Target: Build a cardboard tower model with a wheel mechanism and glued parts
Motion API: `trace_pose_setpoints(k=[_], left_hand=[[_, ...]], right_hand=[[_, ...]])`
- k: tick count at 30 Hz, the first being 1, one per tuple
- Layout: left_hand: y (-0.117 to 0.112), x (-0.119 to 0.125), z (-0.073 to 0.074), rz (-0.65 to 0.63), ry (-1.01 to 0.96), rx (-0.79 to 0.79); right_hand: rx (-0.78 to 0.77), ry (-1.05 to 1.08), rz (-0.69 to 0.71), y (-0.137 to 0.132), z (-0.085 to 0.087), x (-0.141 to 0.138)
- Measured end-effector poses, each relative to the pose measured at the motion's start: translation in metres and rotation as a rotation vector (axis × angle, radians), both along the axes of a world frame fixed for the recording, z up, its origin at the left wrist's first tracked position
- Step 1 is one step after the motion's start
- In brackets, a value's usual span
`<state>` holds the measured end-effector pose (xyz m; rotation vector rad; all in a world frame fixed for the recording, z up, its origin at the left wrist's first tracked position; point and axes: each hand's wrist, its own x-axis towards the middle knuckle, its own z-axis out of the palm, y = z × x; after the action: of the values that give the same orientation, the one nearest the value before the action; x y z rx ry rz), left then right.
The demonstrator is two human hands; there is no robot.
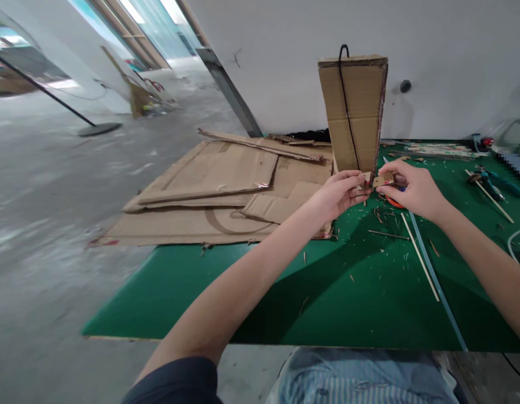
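My left hand (341, 193) and my right hand (411, 188) meet above the green table (243, 303), fingers pinched together. Between them they hold a small cardboard piece (382, 180); the left fingertips pinch its left end, the right fingers grip its right end. Directly behind my hands stands an upright cardboard box (353, 112) with a black cord (346, 101) running down its front. An orange object (395, 202) shows just under my right hand, mostly hidden.
A stack of flattened cardboard sheets (217, 191) covers the table's far left. Thin wooden sticks (419, 255) and a pale blue tube (436, 280) lie right of centre among wood shavings. Tools (493, 185) sit at the far right. Concrete floor lies to the left.
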<state>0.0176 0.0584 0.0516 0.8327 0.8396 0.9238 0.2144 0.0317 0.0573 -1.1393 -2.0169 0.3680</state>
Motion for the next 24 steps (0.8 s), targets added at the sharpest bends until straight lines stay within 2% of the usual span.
trace_pose_setpoints(k=[4, 7, 9, 12, 14, 16, 19, 24], left_hand=[[0.001, 0.0, -0.001, 0.0, 0.029, 0.015], [0.006, -0.01, 0.004, -0.003, 0.1, 0.071], [0.013, -0.023, 0.012, -0.053, 0.231, 0.155], [0.027, -0.051, 0.023, -0.203, 0.555, 0.246], [0.039, -0.071, 0.025, -0.206, 0.756, 0.309], [0.051, -0.088, 0.022, -0.168, 0.939, 0.375], [0.067, -0.102, 0.009, -0.087, 1.107, 0.419], [0.087, -0.096, -0.016, 0.014, 1.11, 0.516]], right_hand=[[-0.019, 0.009, 0.006, 0.0, 0.0, 0.001], [-0.019, 0.025, 0.01, 0.0, 0.001, 0.001], [-0.024, 0.034, 0.015, -0.001, 0.002, 0.002], [-0.051, 0.043, 0.032, -0.002, 0.004, 0.002], [-0.066, 0.046, 0.039, -0.003, 0.005, 0.002], [-0.068, 0.045, 0.038, -0.003, 0.005, 0.001], [-0.065, 0.044, 0.036, -0.003, 0.005, 0.002], [-0.065, 0.05, 0.044, -0.001, 0.003, 0.002]])
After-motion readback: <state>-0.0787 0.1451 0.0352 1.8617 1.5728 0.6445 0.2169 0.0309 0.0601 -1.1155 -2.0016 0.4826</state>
